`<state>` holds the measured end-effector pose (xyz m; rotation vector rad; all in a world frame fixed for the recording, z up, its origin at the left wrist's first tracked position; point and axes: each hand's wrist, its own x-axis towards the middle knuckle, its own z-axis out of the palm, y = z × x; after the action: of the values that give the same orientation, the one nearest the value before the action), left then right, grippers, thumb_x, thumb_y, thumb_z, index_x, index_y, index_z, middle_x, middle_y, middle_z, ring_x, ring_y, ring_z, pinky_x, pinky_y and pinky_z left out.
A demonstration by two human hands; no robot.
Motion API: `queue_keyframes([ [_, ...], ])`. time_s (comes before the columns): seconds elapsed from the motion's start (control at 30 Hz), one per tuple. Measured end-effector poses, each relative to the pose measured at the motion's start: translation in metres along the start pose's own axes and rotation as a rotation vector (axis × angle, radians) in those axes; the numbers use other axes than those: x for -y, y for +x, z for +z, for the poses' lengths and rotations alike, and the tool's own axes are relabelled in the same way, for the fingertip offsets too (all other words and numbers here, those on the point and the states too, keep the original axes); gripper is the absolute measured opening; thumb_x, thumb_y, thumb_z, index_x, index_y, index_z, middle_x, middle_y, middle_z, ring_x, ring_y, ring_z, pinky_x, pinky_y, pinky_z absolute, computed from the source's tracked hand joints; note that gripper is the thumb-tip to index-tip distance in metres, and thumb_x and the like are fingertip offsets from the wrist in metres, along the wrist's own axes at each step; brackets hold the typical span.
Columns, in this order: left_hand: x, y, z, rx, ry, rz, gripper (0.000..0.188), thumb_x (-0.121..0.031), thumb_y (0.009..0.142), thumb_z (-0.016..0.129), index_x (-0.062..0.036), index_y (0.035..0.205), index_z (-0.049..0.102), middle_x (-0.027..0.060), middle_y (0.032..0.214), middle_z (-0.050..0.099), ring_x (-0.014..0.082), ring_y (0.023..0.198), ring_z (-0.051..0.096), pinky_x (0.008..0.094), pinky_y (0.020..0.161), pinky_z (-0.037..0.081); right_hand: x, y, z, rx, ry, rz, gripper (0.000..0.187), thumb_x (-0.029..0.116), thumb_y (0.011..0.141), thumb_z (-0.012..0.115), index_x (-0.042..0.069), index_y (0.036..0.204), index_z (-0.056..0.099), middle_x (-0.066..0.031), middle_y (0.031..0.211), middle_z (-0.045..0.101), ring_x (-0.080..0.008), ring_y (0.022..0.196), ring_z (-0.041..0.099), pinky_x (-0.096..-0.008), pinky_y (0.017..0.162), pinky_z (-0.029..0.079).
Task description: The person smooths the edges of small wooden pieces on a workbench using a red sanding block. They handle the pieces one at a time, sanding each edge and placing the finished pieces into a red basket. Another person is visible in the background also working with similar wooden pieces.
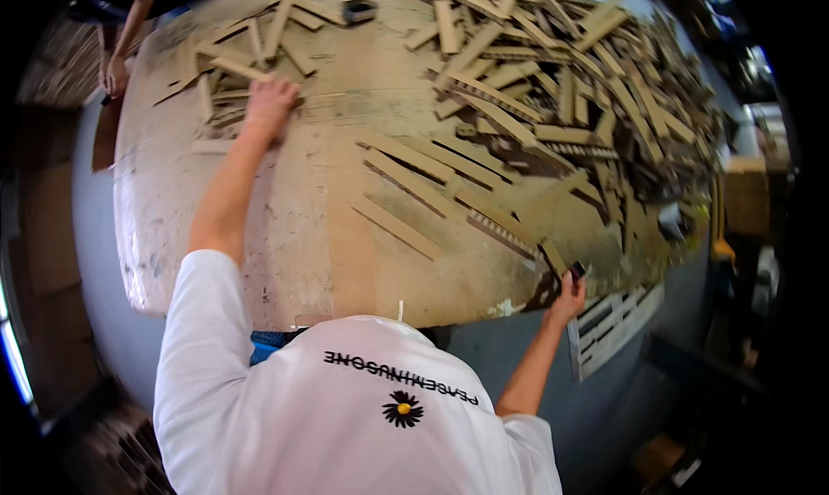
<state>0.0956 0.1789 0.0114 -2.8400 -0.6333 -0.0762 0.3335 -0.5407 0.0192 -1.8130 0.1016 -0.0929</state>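
My left hand reaches over the far left of the table, at the near side of a loose pile of cardboard strips. One pale strip meets its fingers; they are smeared, so a grip cannot be made out. At the table's front right edge, my right hand is closed around a small black block-like object. A short cardboard strip lies just beside that hand. Between the hands, several long strips lie slantwise on the table, some with ridged edges.
A large heap of cardboard strips covers the table's far right. A small dark box-like object sits at the far edge of the worn table. Another person's hand shows at far left. A white slatted rack is below the right edge.
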Motion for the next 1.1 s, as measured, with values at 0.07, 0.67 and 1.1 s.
queue_keyframes([
  [0.07,-0.021,0.002,-0.010,-0.096,0.024,-0.017,0.051,-0.011,0.087,0.067,-0.0128,0.138,0.057,0.0102,0.146,0.055,0.0379,0.140,0.045,0.0601,0.109,0.039,-0.022,-0.004,0.000,-0.131,0.096,0.016,0.030,0.014,0.099,0.076,-0.001,0.125,0.070,-0.0044,0.116,0.072,-0.0141,0.102,0.065,-0.0318,0.091,0.051],
  [0.67,-0.151,-0.092,-0.069,0.183,-0.352,0.535,0.075,-0.029,0.079,0.086,-0.0162,0.145,0.053,0.0068,0.162,0.042,0.0387,0.154,0.031,0.0611,0.125,0.027,0.043,-0.107,0.169,0.524,0.394,0.165,0.027,-0.002,0.096,0.072,-0.004,0.123,0.068,-0.0055,0.111,0.074,-0.0125,0.098,0.070,-0.0266,0.090,0.055],
  [1.1,-0.288,-0.101,-0.081,-0.066,-0.501,0.496,0.022,-0.016,0.082,0.068,-0.0102,0.103,0.065,0.0034,0.109,0.066,0.0252,0.105,0.058,0.0391,0.090,0.049,0.120,-0.107,0.139,0.614,-0.289,-0.170,0.021,0.003,0.089,0.075,-0.002,0.109,0.071,-0.0082,0.091,0.069,-0.0151,0.078,0.065,-0.0302,0.074,0.053],
])
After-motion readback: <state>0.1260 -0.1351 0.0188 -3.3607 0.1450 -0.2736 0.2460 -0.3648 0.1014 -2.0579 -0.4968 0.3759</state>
